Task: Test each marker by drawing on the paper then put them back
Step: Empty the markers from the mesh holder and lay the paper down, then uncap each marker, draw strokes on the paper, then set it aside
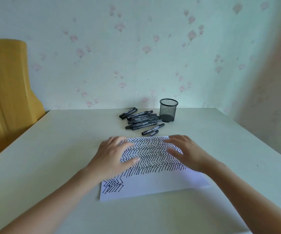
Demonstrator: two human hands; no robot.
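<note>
- Head view shows both hands empty, fingers spread flat: the left hand presses the paper's left edge, the right hand its upper right part.
- Under them the paper lies on the bench, mostly filled with zigzag strokes.
- Straight beyond the paper's far edge lies the pile of markers, all apparently capped, long axes running roughly left-right, tilted up to the right.
- Nearest to the fingertips is one marker, probably slightly closer to the right hand.
- Just right of the pile stands the mesh cup, seemingly empty.
</note>
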